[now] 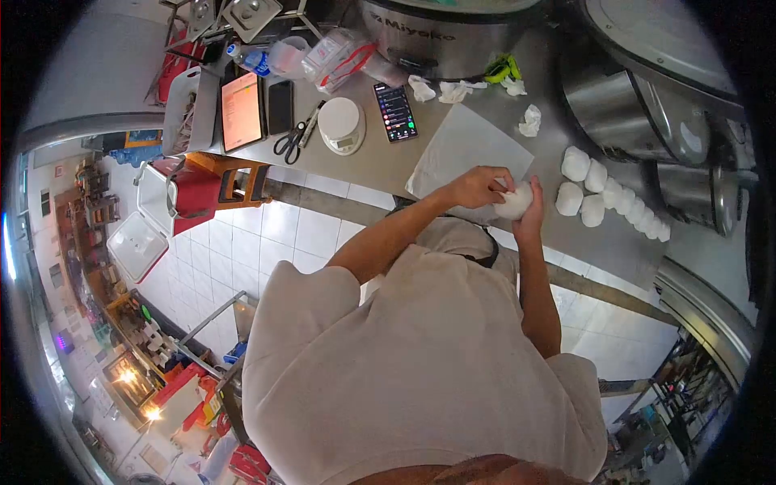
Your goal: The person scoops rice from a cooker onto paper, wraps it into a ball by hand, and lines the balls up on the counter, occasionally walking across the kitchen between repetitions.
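Observation:
A white, rounded bundle (512, 201) is held between my two hands above the counter's front edge. My left hand (482, 187) comes in from the left, with its bent fingertips pinching at the bundle's top. My right hand (530, 215) cups the bundle from the right side. Whether the bundle is bare or wrapped cannot be made out. Under and beyond my hands lies a pale translucent sheet (465, 139). To the right, several similar white bundles (575, 163) sit in rows on the counter.
Steel pots (630, 109) stand at the right, and a large Miyako cooker (453, 40) at the back. Left of the sheet are a lit phone (394, 111), a white kitchen scale (341, 125), scissors (288, 144) and a tablet (242, 111). Crumpled white scraps (530, 120) lie behind.

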### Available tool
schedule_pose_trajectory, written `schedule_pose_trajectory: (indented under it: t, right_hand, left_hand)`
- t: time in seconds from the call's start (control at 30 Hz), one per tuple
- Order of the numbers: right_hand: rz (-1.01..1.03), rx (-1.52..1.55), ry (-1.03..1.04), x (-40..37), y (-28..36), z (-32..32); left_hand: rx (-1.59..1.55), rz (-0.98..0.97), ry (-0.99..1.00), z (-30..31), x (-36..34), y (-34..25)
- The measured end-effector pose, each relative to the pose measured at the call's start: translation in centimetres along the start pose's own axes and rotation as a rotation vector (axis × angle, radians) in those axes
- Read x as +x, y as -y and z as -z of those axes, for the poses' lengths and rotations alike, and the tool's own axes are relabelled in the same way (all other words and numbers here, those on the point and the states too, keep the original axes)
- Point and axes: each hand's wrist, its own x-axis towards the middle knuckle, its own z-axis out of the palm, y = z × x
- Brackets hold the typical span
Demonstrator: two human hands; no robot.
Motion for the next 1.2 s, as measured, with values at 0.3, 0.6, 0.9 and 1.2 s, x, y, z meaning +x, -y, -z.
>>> schedule_pose_trajectory:
  t: [0.3, 0.6, 0.9, 1.2]
  right_hand:
    - [0.163, 0.086, -0.275, -3.4, 2.7, -3.4]
    - [0.578, -1.161, -0.164, -1.5, -0.9, 9.5]
    - [0.566, -0.875, -0.811, 5.0, 14.6, 30.1]
    - [0.898, -1.499, -0.757, 11.2, 7.3, 34.2]
  left_hand:
    - [0.338, -0.337, -0.656, -7.2, 1.5, -0.4]
    - [0.292, 0.326, -0.154, -11.5, 5.4, 2.4]
    - [0.368, -0.053, -0.384, -9.1, 0.6, 1.2]
    - [0.584, 0.05, -0.73, -0.4, -8.1, 1.0]
